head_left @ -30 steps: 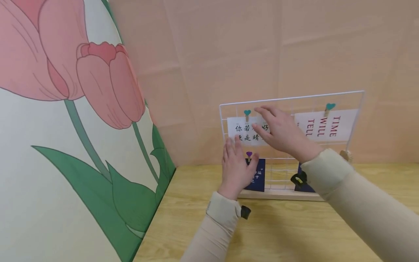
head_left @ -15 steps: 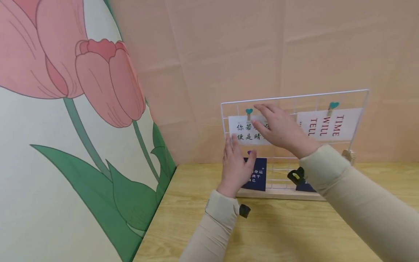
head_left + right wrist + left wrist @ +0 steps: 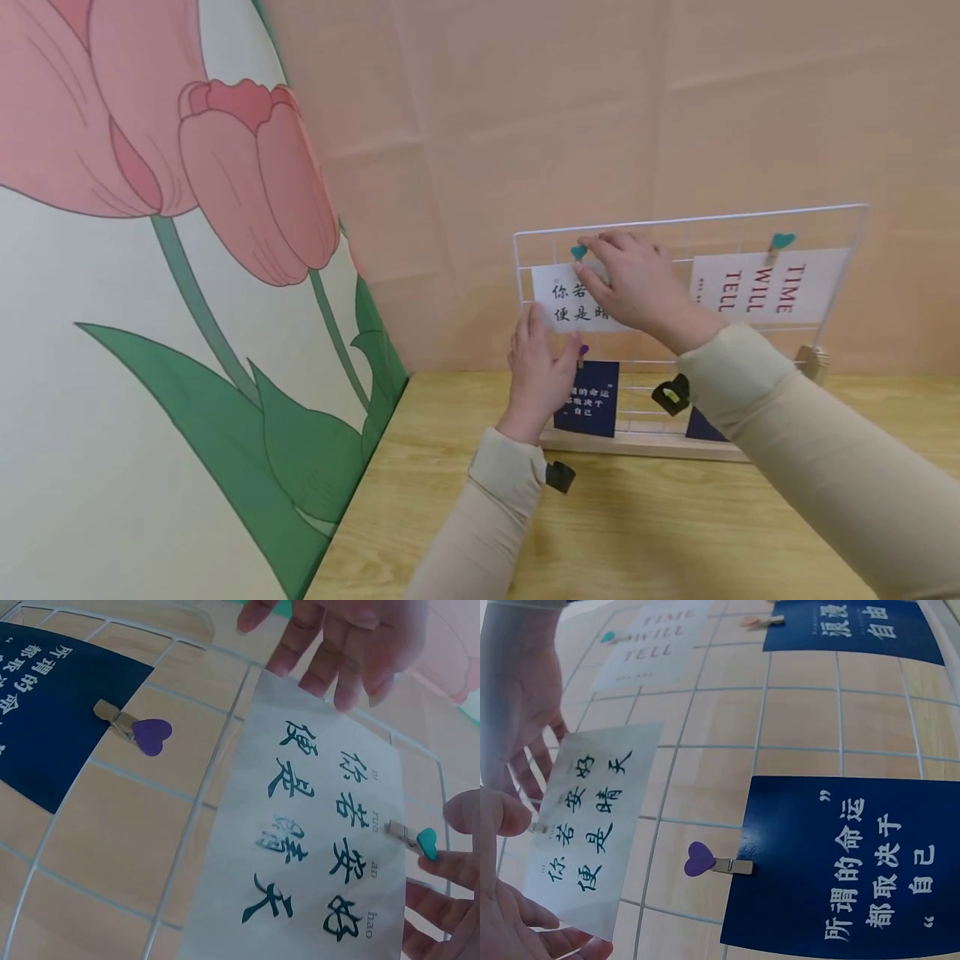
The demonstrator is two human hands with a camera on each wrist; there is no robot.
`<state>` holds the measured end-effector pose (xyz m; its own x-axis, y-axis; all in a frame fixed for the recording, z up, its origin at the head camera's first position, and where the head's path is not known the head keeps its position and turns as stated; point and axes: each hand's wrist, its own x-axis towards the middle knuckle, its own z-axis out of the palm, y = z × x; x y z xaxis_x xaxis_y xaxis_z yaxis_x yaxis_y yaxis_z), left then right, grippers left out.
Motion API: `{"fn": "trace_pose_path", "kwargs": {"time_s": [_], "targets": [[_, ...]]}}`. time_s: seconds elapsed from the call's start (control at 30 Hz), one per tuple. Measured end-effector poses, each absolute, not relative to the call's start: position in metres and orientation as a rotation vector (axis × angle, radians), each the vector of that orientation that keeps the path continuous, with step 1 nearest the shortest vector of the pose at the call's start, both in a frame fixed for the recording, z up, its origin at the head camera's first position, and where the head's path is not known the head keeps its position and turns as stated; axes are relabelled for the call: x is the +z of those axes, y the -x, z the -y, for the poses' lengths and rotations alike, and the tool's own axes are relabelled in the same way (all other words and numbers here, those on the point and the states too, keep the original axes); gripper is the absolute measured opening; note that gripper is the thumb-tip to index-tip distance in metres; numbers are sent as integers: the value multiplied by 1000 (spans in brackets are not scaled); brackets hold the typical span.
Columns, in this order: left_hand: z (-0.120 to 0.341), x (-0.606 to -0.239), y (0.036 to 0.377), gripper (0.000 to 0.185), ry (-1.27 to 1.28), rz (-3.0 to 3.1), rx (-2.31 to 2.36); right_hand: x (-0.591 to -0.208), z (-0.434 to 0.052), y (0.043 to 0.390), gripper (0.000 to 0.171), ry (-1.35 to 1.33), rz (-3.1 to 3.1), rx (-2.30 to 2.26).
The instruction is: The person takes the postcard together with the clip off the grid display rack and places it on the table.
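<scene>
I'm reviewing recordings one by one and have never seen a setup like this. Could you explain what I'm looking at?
There is no machine: a person works with bare hands, the left hand and the right hand. The head view comes from a camera worn on the head, looking forward and down; the other two come from cameras on each wrist.

On the table stands a wire rack. It bears a white card with Chinese writing, a "TIME WILL TELL" card, a blue card and a second blue card, each with a small clip.

The left hand's fingers are at the white card's edge. The right hand's thumb and fingers are spread beside its teal clip; neither hand plainly grips anything.
</scene>
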<state>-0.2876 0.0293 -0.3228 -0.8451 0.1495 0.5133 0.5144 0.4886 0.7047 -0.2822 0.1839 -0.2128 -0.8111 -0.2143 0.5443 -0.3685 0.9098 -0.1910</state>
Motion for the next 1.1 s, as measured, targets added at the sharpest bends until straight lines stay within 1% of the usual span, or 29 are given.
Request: {"fn": "trace_pose_path", "kwargs": {"time_s": [0.17, 0.27, 0.43, 0.7, 0.87, 1.1], "targets": [[-30, -321, 293, 70, 531, 2343, -1329, -211, -181, 285, 51, -400, 2557, 373], [-29, -321, 296, 65, 516, 2321, -1379, -212, -181, 286, 47, -393, 2541, 360], [-28, -318, 303, 52, 513, 2245, -1467, -212, -179, 290, 42, -374, 2493, 367], [-28, -314, 313, 36, 447, 2185, -1563, -213, -176, 295, 37, -363, 2435, 383], [-28, -312, 318, 21, 399, 2137, -1579, -212, -175, 297, 35, -361, 2444, 466], [-27, -311, 323, 20, 398, 2135, -1594, -207, -176, 298, 29, -379, 2498, 695]]}}
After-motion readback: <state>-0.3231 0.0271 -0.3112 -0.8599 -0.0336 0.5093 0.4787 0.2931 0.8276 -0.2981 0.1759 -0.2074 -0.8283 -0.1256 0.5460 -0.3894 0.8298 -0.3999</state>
